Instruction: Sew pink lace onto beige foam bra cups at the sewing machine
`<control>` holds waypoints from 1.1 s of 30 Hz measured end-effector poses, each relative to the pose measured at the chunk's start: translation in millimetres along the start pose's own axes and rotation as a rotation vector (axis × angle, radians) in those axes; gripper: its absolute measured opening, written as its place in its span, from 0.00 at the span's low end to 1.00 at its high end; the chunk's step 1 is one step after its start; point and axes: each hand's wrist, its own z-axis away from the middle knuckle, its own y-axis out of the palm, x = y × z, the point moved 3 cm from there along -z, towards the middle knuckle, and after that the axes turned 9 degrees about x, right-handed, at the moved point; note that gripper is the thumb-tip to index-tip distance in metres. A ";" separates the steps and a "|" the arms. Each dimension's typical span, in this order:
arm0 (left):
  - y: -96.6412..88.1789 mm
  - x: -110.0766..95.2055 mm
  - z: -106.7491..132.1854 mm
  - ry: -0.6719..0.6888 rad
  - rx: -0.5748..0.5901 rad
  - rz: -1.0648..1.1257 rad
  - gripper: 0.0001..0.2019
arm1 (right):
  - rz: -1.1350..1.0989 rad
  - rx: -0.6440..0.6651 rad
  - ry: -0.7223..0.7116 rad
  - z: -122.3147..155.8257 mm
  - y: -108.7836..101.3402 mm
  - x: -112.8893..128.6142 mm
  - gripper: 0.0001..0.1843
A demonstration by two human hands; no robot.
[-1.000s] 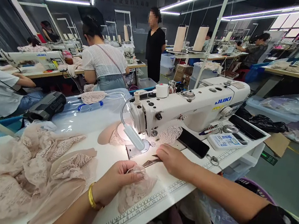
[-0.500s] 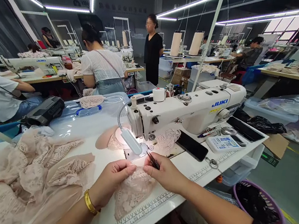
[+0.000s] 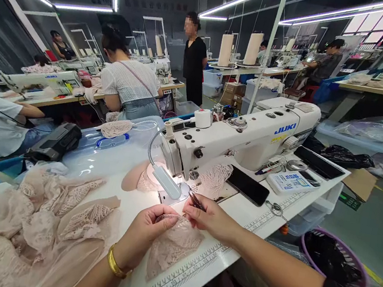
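In the head view a beige lace piece (image 3: 175,244) hangs between my two hands over the table's ruler-marked front edge. My left hand (image 3: 150,228) pinches its upper left edge between thumb and fingers. My right hand (image 3: 202,217) grips the upper right edge with its fingertips and also holds dark thread snips (image 3: 196,202), their points toward the needle area. Just beyond my hands stands a white sewing machine (image 3: 236,139), its lamp (image 3: 167,184) lit over the metal plate. A beige cup piece (image 3: 136,176) with lace lies beside the needle area.
A heap of beige lace (image 3: 41,216) covers the table's left side. Right of the needle lie a lace scrap (image 3: 215,177), a black phone (image 3: 248,186) and a white box (image 3: 290,182). A purple basket (image 3: 363,282) stands on the floor. Other people work at machines behind.
The lace's upper edge has been raised and turned between my fingers, with its lower part spreading to the right. My right hand has shifted slightly left, still with the snips.
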 end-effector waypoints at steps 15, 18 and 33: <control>-2.1 -0.1 1.2 0.002 0.005 -0.098 0.17 | 0.114 -0.054 0.055 -0.8 -1.5 6.8 0.09; -1.4 -0.9 2.0 0.020 0.012 -0.152 0.18 | 0.251 -0.008 0.027 1.0 -0.7 13.9 0.11; 7.4 -6.0 2.8 -0.041 0.191 -0.163 0.17 | 0.531 -0.119 -0.128 6.3 9.5 19.2 0.07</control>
